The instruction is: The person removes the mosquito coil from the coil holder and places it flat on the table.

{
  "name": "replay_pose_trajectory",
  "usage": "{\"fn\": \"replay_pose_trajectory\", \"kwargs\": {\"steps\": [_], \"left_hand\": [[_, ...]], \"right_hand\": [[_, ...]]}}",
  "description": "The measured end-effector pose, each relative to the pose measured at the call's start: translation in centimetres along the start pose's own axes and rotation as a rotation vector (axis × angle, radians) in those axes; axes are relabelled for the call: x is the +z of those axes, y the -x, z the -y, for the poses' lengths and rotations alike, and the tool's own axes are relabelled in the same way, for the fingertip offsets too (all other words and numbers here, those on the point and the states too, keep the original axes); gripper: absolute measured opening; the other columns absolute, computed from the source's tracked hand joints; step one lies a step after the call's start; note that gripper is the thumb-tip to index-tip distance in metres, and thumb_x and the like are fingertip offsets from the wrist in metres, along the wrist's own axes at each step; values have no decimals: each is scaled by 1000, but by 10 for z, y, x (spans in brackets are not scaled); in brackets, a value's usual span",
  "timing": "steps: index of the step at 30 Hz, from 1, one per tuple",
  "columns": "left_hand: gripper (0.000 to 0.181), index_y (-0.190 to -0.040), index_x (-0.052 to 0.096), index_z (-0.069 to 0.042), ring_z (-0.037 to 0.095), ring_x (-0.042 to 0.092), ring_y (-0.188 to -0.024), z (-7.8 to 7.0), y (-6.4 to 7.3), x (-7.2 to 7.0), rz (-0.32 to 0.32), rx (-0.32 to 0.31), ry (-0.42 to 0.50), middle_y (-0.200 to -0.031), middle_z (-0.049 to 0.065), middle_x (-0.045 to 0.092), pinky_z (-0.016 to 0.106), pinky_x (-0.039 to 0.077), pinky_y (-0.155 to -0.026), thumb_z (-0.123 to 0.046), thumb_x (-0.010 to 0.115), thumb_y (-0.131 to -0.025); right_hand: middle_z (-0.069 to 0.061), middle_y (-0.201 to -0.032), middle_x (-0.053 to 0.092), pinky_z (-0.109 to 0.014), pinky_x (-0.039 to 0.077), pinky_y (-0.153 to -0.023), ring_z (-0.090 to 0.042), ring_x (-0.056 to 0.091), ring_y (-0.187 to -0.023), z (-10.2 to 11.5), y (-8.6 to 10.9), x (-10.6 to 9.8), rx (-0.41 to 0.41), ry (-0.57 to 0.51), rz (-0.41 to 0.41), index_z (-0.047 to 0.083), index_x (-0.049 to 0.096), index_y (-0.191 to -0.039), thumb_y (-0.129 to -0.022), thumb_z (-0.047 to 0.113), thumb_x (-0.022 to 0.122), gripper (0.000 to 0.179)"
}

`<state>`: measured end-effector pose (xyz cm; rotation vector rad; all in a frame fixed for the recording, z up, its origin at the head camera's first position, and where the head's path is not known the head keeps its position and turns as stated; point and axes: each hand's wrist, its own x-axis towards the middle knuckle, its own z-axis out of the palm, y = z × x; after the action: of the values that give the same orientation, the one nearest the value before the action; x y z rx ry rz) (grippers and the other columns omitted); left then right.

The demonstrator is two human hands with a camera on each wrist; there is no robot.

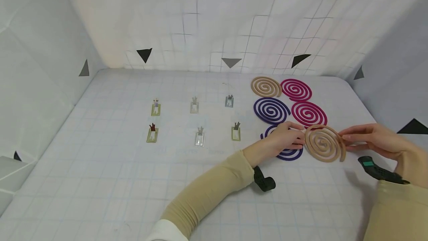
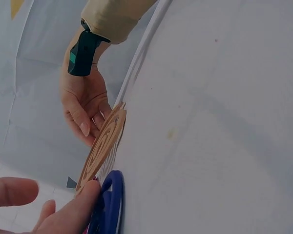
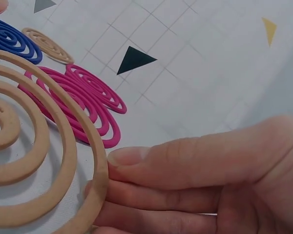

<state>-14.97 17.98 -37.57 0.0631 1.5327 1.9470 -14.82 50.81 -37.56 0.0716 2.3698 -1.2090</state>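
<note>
My right hand (image 1: 379, 140) pinches the right rim of a tan spiral coil (image 1: 322, 145), thumb on top and fingers beneath. In the left wrist view, that coil (image 2: 101, 150) stands tilted, partly off the table. My left hand (image 1: 284, 138) is at the coil's left edge, over a dark blue spiral (image 1: 291, 155) that it partly covers. Its fingers are spread, one fingertip (image 2: 90, 189) seeming to touch the tan rim. Behind lie two magenta spirals (image 1: 309, 113), another blue spiral (image 1: 271, 111) and a second tan one (image 1: 265, 86).
Several small rectangular frames with pronged tops stand in two rows left of the spirals, among them a yellow-green one (image 1: 235, 133) and a pale one (image 1: 199, 138). White sheeting (image 1: 160, 21) with triangular markers rises behind the table (image 1: 117, 181) and at its sides.
</note>
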Motion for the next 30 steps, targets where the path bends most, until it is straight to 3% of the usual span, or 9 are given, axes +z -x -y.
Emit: {"fn": "replay_pose_trajectory", "kwargs": {"steps": [7, 13, 17, 20, 24, 30], "left_hand": [[20, -115, 65, 0, 31, 69, -106, -1, 0, 2, 14, 1, -57, -102, 22, 72, 42, 57, -94, -4, 60, -96], [25, -117, 65, 1, 17, 64, -87, -1, 3, 3, 13, 17, -79, -98, 16, 70, 37, 58, -93, 0, 59, -93], [26, -118, 65, 0, 11, 57, -76, -2, 5, 4, 3, 27, -95, -103, 19, 70, 36, 58, -93, 1, 60, -92], [26, -119, 65, 0, 10, 55, -74, -3, 7, 4, 2, 28, -110, -104, 20, 70, 37, 57, -93, 0, 60, -93], [27, -120, 65, 0, 10, 55, -74, -4, 7, 4, 14, 26, -129, -97, 12, 68, 34, 57, -89, -2, 60, -94], [24, -117, 67, -3, 9, 54, -72, -4, 7, 4, 10, 12, -138, -94, 5, 67, 28, 57, -83, -5, 61, -94]], "right_hand": [[8, -105, 74, -29, 61, -80, -13, 71, -96, 0, 1, -3, 5, -7, 24, -5, 64, -124, -102, 11, 55, 29], [8, -108, 74, -24, 59, -81, -9, 71, -98, 2, 1, -4, 34, 30, 39, -9, 59, -130, -103, 17, 56, 37], [7, -112, 73, -24, 55, -81, -5, 69, -100, 5, 0, -3, 58, 102, 20, -7, 52, -138, -102, 27, 57, 49], [5, -115, 73, -22, 53, -81, -6, 69, -100, 7, 0, -2, 43, 138, 12, -9, 49, -140, -102, 28, 57, 53], [6, -111, 73, -18, 54, -79, -6, 69, -98, 7, 1, -2, 48, 121, 10, -10, 51, -137, -102, 26, 57, 50], [5, -109, 74, -27, 60, -82, -9, 70, -97, 5, 1, -4, 60, 83, 14, -11, 52, -136, -102, 24, 58, 49]]}}
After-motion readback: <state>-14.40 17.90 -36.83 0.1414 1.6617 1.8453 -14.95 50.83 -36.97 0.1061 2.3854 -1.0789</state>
